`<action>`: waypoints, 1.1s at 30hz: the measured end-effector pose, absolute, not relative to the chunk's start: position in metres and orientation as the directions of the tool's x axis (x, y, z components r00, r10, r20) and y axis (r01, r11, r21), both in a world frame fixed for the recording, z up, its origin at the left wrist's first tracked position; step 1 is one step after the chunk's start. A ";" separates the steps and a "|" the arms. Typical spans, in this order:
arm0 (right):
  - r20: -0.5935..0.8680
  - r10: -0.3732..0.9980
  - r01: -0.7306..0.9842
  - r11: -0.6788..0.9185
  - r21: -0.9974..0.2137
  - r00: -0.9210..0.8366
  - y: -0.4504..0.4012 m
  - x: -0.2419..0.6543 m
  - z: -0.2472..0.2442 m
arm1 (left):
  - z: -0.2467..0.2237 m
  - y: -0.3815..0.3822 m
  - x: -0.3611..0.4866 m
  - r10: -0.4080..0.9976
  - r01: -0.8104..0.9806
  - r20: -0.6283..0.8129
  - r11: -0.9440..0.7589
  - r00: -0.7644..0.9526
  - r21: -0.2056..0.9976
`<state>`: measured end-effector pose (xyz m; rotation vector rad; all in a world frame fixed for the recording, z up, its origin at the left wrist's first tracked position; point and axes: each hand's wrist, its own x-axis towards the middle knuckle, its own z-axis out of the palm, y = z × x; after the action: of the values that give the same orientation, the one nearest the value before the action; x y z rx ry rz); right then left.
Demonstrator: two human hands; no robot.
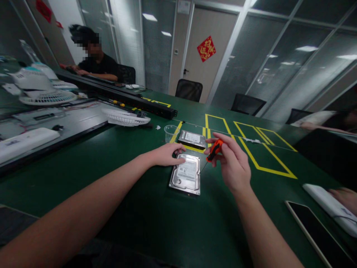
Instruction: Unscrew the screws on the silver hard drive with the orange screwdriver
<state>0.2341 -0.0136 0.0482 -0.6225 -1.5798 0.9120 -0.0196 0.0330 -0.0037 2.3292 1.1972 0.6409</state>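
A silver hard drive (185,175) lies flat on the green table in front of me, label side up. My left hand (169,153) grips its far left corner, thumb on the top face and fingers curled by the far edge. In my right hand (232,160) is an orange and black screwdriver (215,149), its thin shaft slanting down to the drive's right edge. Whether the tip sits in a screw is too small to tell. Just beyond lies a second hard drive (192,139), inside yellow tape.
A clear plastic cup (170,134) stands left of the second drive. Fan parts (125,117), a long black bar (150,106) and a flat panel (80,119) occupy the left. At right are a phone (318,230) and a white device (329,204) near another person's hand (346,199).
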 end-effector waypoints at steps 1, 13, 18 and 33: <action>0.565 0.798 -0.086 0.560 -0.824 -0.210 -0.014 0.234 0.048 | -0.004 0.033 -0.019 0.832 0.627 0.201 -0.529 0.517 0.572; 0.603 0.769 -0.148 0.585 -0.798 -0.211 -0.014 0.227 0.049 | -0.008 0.036 -0.020 0.825 0.613 0.225 -0.542 0.519 0.574; 0.556 0.795 -0.355 0.461 -0.814 -0.242 -0.015 0.222 0.049 | -0.007 0.035 -0.020 0.829 0.623 0.217 -0.536 0.515 0.570; 0.468 0.846 -0.464 0.318 -0.827 -0.254 -0.016 0.222 0.052 | -0.007 0.035 -0.019 0.823 0.607 0.232 -0.545 0.518 0.579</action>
<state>0.2221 -0.0156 0.0518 -0.3974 -1.3088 1.3018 -0.0194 0.0353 -0.0074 2.3340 1.1738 0.6849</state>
